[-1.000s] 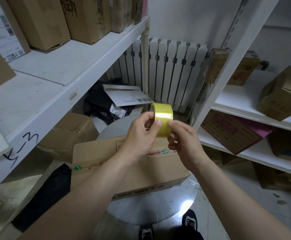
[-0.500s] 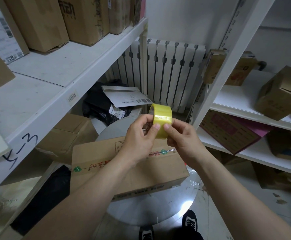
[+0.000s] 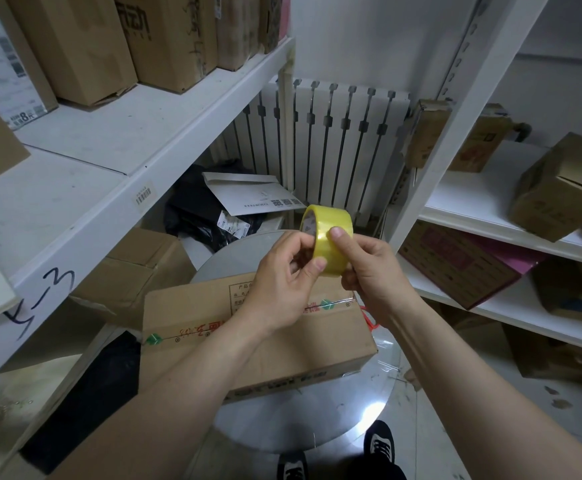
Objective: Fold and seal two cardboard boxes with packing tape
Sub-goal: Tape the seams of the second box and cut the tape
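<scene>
I see both hands holding a yellow tape roll (image 3: 331,230) above a closed cardboard box (image 3: 192,317). The left hand (image 3: 282,282) pinches the roll's near rim; the right hand (image 3: 369,268) grips it, thumb on the outer face. The box lies toward the left edge of a round grey table (image 3: 282,427).

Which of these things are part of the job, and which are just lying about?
In use: yellow tape roll, held by left hand and right hand; cardboard box on the round table.
Lying about: radiator; white envelope; black bags; shelf boxes.
</scene>
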Motion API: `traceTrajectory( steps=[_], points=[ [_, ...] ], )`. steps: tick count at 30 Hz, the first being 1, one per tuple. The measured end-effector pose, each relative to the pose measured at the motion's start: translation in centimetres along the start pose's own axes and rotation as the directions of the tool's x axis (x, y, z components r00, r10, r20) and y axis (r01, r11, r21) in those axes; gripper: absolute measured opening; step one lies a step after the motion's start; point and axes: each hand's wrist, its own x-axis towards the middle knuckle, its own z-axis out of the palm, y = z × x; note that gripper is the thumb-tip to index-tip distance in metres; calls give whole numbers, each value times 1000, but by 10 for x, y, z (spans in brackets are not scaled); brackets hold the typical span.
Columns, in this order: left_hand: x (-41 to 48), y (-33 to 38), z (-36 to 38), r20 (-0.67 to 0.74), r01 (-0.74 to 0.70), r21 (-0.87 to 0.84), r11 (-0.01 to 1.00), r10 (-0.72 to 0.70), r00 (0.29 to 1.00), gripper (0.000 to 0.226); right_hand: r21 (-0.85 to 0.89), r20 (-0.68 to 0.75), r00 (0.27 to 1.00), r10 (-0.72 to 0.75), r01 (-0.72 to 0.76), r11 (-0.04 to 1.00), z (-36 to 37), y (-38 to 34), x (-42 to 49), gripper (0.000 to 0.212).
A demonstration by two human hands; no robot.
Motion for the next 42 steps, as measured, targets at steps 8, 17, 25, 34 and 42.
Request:
traceTrajectory(
  steps=[8,17,25,34,42],
  points=[
    [2,-5,-1,17,0,-25,1000,1,1000,25,-44,124,991,-49,55,998,-9,6,3,20],
    [5,-8,-9,24,-4,1,1000,4,1000,22,-161,103,984,-146,162,974,-13,-4,6,17],
    [7,-10,-14,49,55,-6,998,-55,997,29,-288,114,978,-177,203,936,-15,4,6,25],
    [16,3,-13,-75,153,-150,977,-166,983,36,-334,113,974,-197,224,916,-15,12,5,16],
    [12,-1,-12,-52,171,-168,971,-182,982,33,-357,85,974,-212,228,906,-13,10,4,31]
  ],
)
